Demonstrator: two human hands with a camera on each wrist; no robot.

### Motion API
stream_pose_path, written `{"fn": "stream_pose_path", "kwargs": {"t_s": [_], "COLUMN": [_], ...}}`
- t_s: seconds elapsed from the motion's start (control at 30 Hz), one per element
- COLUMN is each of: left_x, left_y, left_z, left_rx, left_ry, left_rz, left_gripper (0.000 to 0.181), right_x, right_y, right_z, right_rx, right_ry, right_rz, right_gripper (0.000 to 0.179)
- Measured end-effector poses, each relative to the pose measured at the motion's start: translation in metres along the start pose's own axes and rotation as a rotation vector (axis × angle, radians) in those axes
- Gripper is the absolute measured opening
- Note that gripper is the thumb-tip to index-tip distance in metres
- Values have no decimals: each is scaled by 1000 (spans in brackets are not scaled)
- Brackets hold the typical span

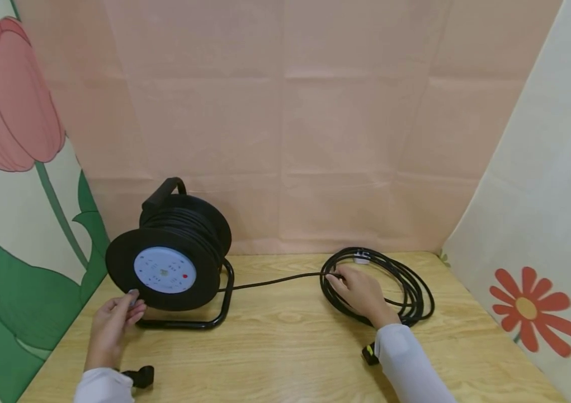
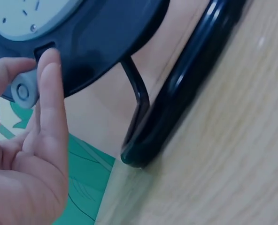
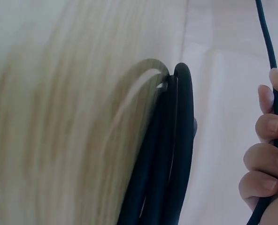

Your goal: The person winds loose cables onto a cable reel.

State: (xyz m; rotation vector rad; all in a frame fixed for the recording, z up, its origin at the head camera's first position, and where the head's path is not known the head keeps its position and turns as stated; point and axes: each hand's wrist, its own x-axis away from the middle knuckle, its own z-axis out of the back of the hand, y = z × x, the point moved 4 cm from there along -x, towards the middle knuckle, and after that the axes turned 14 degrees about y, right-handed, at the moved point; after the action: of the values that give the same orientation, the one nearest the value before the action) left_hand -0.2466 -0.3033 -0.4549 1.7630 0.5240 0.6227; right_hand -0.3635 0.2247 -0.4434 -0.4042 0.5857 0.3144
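A black cable reel (image 1: 204,274) stands at the left of the table, with dark cable wound on its drum and a pale socket plate (image 1: 165,270) on its front. My left hand (image 1: 109,330) is at the lower edge of its front disc, pinching the grey crank knob (image 2: 25,89) between thumb and fingers. From the reel, a black cable (image 1: 275,280) stretches right into my right hand (image 1: 360,291). The fingers (image 3: 266,157) of that hand curl round the cable, close above a loose coil (image 1: 418,296) lying on the table.
The reel rests on a black tube frame (image 1: 227,305) and has a handle (image 1: 163,193) on top. A white tag (image 1: 362,257) sits on the coil. Behind the wooden table (image 1: 265,352) hangs a pink backdrop (image 1: 285,140), with flower-printed sheets either side.
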Motion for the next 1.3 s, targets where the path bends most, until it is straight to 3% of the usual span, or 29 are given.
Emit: {"fn": "stream_pose_path", "kwargs": {"t_s": [0.23, 0.37, 0.53, 0.7, 0.9, 1.07, 1.3], "left_x": [1, 4, 6, 9, 13, 16, 21], "left_y": [9, 13, 18, 25, 33, 40, 47], "left_z": [3, 5, 5, 2, 0, -3, -7], "left_rx": [86, 131, 242, 353, 457, 525, 581], "left_ry": [147, 192, 199, 205, 228, 260, 255], "left_rz": [65, 103, 112, 114, 71, 25, -29], "left_gripper": [22, 16, 13, 11, 8, 15, 23], "right_x": [-2, -1, 1, 1, 2, 5, 5], "right_y": [-8, -13, -20, -27, -34, -37, -36], "right_z": [0, -4, -6, -6, -7, -6, -8], "right_rx": [-34, -35, -35, -52, -50, -64, -87], "right_ry": [27, 26, 34, 9, -1, -2, -3], "right_rz": [38, 62, 85, 98, 135, 131, 138], "right_gripper": [30, 23, 10, 10, 9, 9, 9]}}
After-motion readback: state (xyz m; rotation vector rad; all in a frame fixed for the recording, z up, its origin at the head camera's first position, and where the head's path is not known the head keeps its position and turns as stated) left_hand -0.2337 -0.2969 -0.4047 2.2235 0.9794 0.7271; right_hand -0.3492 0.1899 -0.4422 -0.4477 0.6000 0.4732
